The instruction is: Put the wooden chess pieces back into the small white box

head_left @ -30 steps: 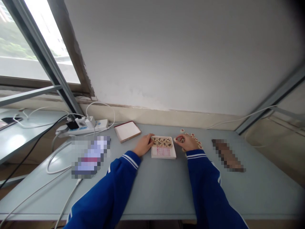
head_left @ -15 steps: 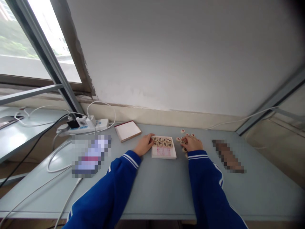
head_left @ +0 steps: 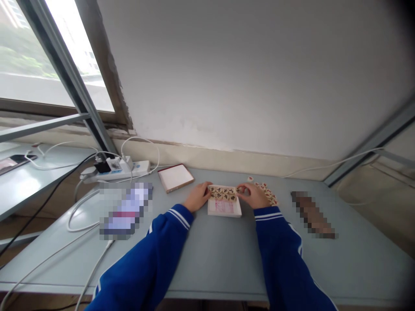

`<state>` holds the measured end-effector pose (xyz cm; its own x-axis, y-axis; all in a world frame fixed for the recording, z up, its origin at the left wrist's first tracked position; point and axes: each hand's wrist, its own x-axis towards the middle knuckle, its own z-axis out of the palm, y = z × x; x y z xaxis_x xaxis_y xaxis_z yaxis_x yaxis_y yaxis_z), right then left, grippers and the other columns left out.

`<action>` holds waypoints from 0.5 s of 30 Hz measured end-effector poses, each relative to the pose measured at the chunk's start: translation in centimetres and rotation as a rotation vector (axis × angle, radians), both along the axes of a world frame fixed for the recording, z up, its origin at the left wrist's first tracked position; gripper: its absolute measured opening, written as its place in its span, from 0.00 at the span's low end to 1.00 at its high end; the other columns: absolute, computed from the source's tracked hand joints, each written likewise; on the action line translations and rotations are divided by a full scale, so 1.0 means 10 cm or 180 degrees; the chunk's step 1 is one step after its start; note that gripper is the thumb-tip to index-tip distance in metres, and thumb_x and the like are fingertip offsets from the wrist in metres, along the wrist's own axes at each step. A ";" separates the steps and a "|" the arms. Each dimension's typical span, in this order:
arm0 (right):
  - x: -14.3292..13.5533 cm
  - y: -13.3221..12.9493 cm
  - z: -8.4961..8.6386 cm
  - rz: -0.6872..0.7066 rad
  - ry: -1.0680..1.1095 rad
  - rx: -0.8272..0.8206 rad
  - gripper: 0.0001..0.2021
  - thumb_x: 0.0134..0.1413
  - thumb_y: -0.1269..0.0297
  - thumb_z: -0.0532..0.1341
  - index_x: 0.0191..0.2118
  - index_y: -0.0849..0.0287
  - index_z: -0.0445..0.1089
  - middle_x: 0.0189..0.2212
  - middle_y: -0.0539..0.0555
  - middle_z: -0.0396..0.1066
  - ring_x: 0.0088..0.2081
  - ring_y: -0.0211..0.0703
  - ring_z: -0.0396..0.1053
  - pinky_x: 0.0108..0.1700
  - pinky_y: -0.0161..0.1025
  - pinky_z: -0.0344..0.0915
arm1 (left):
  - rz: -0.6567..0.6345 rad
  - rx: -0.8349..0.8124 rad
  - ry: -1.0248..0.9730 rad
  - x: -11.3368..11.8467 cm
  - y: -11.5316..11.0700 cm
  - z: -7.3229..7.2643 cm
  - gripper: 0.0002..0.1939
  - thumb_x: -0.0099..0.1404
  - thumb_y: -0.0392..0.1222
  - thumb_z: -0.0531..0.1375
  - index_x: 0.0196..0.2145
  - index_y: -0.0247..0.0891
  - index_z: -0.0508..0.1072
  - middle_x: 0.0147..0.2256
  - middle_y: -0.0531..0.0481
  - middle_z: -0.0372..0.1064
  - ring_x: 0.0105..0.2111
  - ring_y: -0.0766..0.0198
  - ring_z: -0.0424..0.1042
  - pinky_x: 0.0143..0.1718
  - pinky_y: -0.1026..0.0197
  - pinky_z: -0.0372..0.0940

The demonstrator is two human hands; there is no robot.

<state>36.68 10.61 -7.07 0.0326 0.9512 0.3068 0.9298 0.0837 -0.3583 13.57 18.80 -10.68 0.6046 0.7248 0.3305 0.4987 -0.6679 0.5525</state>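
Observation:
A small white box [head_left: 224, 214] lies on the grey desk, with two rows of round chess pieces [head_left: 222, 193] in its far half and pink print on its bare floor. My left hand [head_left: 197, 195] holds the box's left side, fingers at the far left corner. At the far right corner of the box, my right hand [head_left: 254, 195] pinches one round piece [head_left: 239, 190] between thumb and finger. More pieces with red marks [head_left: 270, 195] lie loose behind and right of my right hand, partly hidden by it.
The box lid [head_left: 176, 177] lies open side up at the back left. A blurred phone-like object [head_left: 128, 209] with a cable is at left, a brown one [head_left: 313, 214] at right. A power strip [head_left: 129, 169] with plugs and white cables sits at the back left.
My right hand has moved left from the loose pieces to the box's right edge, carrying one piece. My left hand still holds the box. The view has shifted slightly.

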 end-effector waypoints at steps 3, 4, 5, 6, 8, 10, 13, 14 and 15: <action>-0.30 0.02 -0.05 0.0759 0.0350 -0.0148 0.13 0.46 0.62 0.60 0.40 0.57 0.68 0.32 0.51 0.69 0.30 0.38 0.64 0.34 0.34 0.60 | -0.0003 -0.0018 0.0006 0.00 -0.01 0.01 0.15 0.63 0.41 0.50 0.47 0.36 0.62 0.37 0.46 0.66 0.38 0.60 0.64 0.40 0.59 0.60; -0.40 0.02 -0.08 0.0955 0.0376 -0.0161 0.13 0.45 0.63 0.61 0.40 0.57 0.68 0.34 0.51 0.69 0.32 0.38 0.64 0.35 0.35 0.60 | 0.0010 -0.0032 0.0008 0.00 -0.01 0.01 0.16 0.62 0.41 0.50 0.47 0.36 0.62 0.37 0.46 0.66 0.38 0.60 0.64 0.40 0.59 0.60; -0.49 0.02 -0.09 0.1119 0.0376 -0.0174 0.13 0.45 0.64 0.62 0.40 0.57 0.68 0.35 0.51 0.69 0.34 0.39 0.65 0.37 0.35 0.60 | 0.0017 -0.0039 0.0002 0.00 -0.01 0.01 0.16 0.62 0.41 0.50 0.48 0.36 0.62 0.36 0.46 0.66 0.38 0.60 0.64 0.41 0.58 0.60; -0.57 0.01 -0.11 0.1235 0.0348 -0.0163 0.13 0.44 0.66 0.62 0.40 0.56 0.68 0.36 0.51 0.69 0.36 0.39 0.65 0.40 0.36 0.60 | 0.0015 -0.0035 -0.0012 0.00 -0.01 0.02 0.16 0.62 0.40 0.50 0.48 0.36 0.62 0.36 0.46 0.66 0.39 0.60 0.64 0.41 0.58 0.59; -0.67 -0.01 -0.12 0.1313 0.0265 -0.0130 0.18 0.43 0.69 0.63 0.43 0.55 0.65 0.37 0.51 0.69 0.39 0.40 0.64 0.43 0.37 0.58 | -0.0025 -0.0005 -0.0046 0.00 -0.02 0.03 0.15 0.62 0.40 0.50 0.47 0.35 0.62 0.37 0.45 0.66 0.39 0.59 0.64 0.42 0.59 0.59; -0.73 -0.03 -0.11 0.1171 0.0181 -0.0096 0.23 0.43 0.71 0.63 0.48 0.56 0.61 0.34 0.50 0.69 0.38 0.39 0.65 0.44 0.38 0.57 | -0.0068 0.0019 -0.0055 0.00 -0.02 0.04 0.15 0.62 0.39 0.49 0.47 0.35 0.62 0.36 0.46 0.66 0.39 0.60 0.64 0.42 0.59 0.59; -0.76 -0.05 -0.08 0.0849 -0.0034 -0.0105 0.19 0.42 0.70 0.63 0.44 0.59 0.61 0.30 0.49 0.69 0.33 0.40 0.65 0.41 0.39 0.56 | -0.0031 0.0023 -0.0026 0.01 -0.02 0.04 0.15 0.62 0.40 0.49 0.47 0.35 0.62 0.34 0.46 0.66 0.37 0.60 0.64 0.40 0.59 0.60; -0.76 -0.05 -0.08 0.0832 -0.0116 -0.0098 0.15 0.42 0.69 0.64 0.40 0.59 0.63 0.29 0.49 0.69 0.33 0.40 0.65 0.41 0.39 0.56 | -0.0015 0.0029 -0.0028 0.01 -0.02 0.04 0.15 0.63 0.40 0.49 0.47 0.35 0.62 0.34 0.46 0.66 0.37 0.60 0.64 0.40 0.59 0.60; -0.76 -0.05 -0.07 0.0866 -0.0174 -0.0087 0.11 0.43 0.68 0.64 0.36 0.58 0.65 0.29 0.49 0.69 0.33 0.40 0.65 0.41 0.39 0.55 | -0.0017 0.0037 -0.0034 0.01 -0.02 0.03 0.15 0.63 0.40 0.49 0.47 0.36 0.62 0.34 0.47 0.66 0.37 0.60 0.64 0.40 0.59 0.60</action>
<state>29.04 10.06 -7.79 -0.2412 0.9307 0.2750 0.8926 0.3240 -0.3137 13.67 18.63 -10.38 0.6048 0.7176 0.3453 0.4893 -0.6769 0.5499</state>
